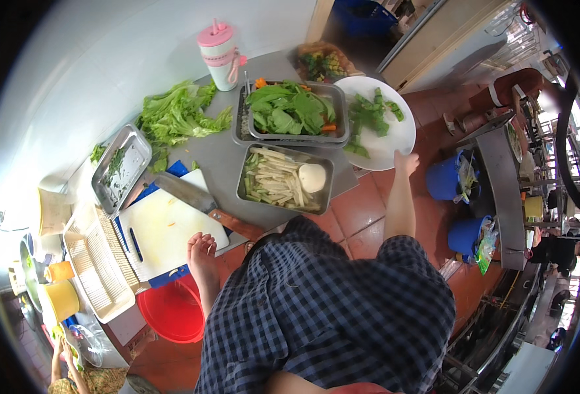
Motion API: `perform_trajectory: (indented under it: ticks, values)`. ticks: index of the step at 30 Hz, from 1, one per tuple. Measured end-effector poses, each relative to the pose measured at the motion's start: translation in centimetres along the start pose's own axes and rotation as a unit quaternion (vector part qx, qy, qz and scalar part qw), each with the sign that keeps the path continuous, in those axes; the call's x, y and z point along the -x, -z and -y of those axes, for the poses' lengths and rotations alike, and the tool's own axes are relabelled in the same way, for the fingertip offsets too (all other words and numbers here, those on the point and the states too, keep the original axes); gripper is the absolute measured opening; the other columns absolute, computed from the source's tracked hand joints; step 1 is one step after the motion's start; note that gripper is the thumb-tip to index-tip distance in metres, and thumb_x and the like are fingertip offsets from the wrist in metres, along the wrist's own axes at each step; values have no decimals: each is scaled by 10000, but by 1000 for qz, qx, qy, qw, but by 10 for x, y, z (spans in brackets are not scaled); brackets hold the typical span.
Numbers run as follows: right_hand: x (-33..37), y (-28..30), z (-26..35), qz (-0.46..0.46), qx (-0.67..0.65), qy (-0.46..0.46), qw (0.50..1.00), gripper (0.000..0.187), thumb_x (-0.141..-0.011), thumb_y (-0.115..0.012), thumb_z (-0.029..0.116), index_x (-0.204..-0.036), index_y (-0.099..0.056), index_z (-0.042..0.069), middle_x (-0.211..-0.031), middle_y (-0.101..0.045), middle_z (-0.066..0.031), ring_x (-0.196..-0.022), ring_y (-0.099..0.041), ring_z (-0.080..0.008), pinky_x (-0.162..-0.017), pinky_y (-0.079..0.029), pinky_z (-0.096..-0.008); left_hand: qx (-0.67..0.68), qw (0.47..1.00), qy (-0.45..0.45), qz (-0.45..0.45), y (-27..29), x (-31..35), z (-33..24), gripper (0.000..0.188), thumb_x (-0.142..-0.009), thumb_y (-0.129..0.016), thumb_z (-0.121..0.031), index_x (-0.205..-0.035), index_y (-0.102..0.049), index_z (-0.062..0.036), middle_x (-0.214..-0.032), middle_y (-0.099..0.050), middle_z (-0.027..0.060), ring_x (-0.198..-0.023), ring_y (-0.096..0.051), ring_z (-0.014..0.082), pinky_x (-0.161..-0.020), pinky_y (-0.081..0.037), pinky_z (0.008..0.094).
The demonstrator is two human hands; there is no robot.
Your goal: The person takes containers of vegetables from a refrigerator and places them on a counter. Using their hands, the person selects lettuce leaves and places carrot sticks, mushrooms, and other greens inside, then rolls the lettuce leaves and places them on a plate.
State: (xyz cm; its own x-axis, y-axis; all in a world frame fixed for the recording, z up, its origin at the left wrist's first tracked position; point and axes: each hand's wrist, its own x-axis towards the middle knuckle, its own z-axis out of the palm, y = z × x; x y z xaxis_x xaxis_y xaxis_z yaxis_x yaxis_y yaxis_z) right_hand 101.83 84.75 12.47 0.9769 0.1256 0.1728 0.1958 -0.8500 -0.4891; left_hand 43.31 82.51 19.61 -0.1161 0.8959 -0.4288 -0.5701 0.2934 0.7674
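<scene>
At the right, my right hand (406,162) is closed on the near rim of a white plate (398,141) bearing pieces of green leaves (372,115). Empty and loosely curled, with its fingers a little apart, my left hand (202,248) hovers by the near right edge of a white cutting board (165,230). A cleaver (188,192) with a wooden handle lies across that board's far right corner. Between my hands, a metal tray (243,187) holds pale cut sticks and a round white piece. Beyond it, leafy greens (290,108) and orange pieces fill another metal tray (341,125).
Lettuce (178,115) and a pink-lidded tumbler (218,56) stand along the wall side. A metal tray (122,164) and a cream plastic basket (96,262) sit left. A red bucket (172,312) is below; blue buckets (442,178) stand right. Another person's hands (66,351) show lower left.
</scene>
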Motion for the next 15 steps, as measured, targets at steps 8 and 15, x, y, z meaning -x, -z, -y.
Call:
perform_trajectory:
  ticks: [8, 15]
  values:
    - [17, -33, -57, 373, -528, -166, 745, 354, -848, -552, 266, -1151, -453, 112, -989, -565, -70, -826, -574, -200, -642, -500, -354, -14, 999, 27, -23, -31, -4, 11, 162, -864, -468, -143, -994, -493, -50, -866, -563, 65, -787, -535, 145, -754, -424, 272]
    - [-12, -33, -74, 324, -684, -187, 626, 377, -827, -483, 126, -1192, -428, 47, -1117, -516, -104, -984, -540, -258, -756, -489, -394, -23, 997, 53, -47, -62, -4, 18, 121, -869, -469, -132, -958, -498, -54, -812, -538, 41, -761, -529, 138, -725, -425, 264]
